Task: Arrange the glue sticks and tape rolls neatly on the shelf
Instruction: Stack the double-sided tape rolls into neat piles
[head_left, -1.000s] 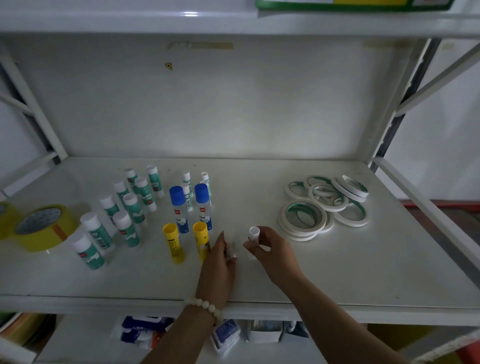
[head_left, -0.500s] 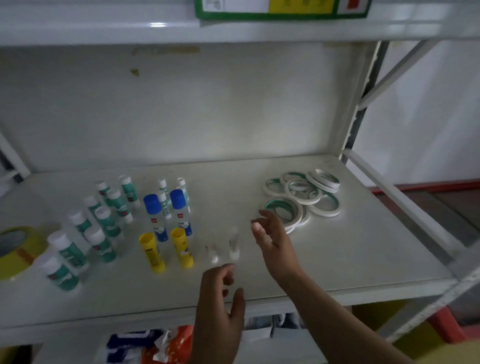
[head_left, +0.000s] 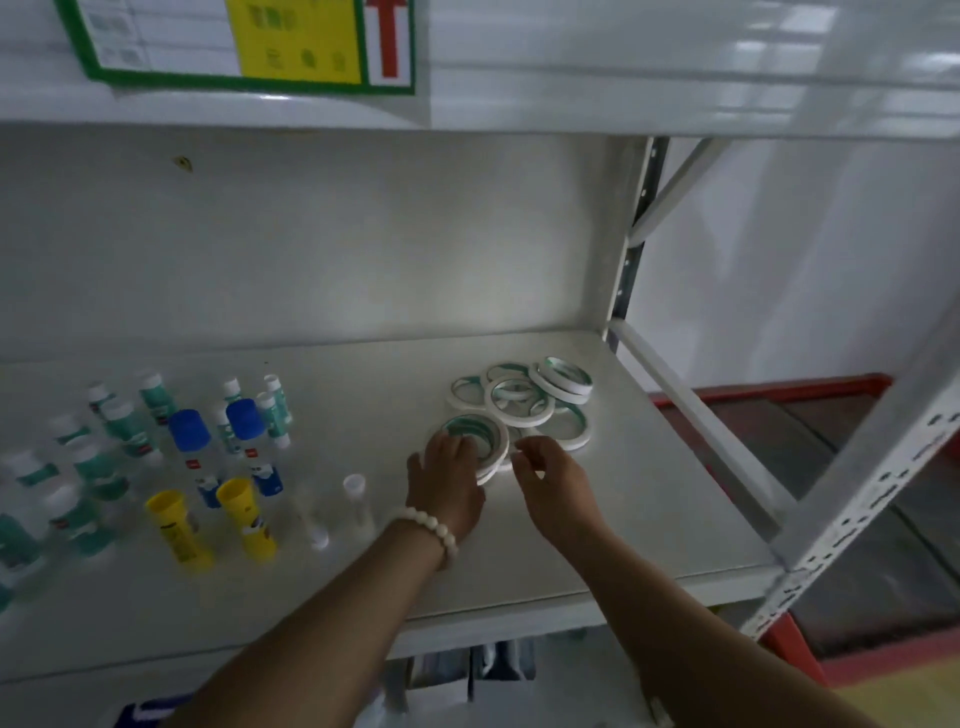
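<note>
Both hands reach onto the white metal shelf (head_left: 649, 519). The left hand (head_left: 447, 483), with a white bead bracelet (head_left: 428, 527) on its wrist, lays its fingers across the top of the nearest flat white tape roll with a green core (head_left: 485, 434), thumb splayed out toward 9 o'clock. Its grip is released, resting on the roll and not clasping it. The right hand (head_left: 556, 488) is just at 3 o'clock of that roll, fingers loosely bent and grasping nothing; motion blur hides whether the tips touch it.

At 1 o'clock of the hands lies the loose, overlapping pile of similar white tape rolls (head_left: 519, 400). At 9 o'clock stand two small clear glue tubes (head_left: 356, 493), then yellow glue sticks (head_left: 179, 525), blue-capped glue sticks (head_left: 189, 436) and green-and-white glue sticks (head_left: 130, 426), all upright.
</note>
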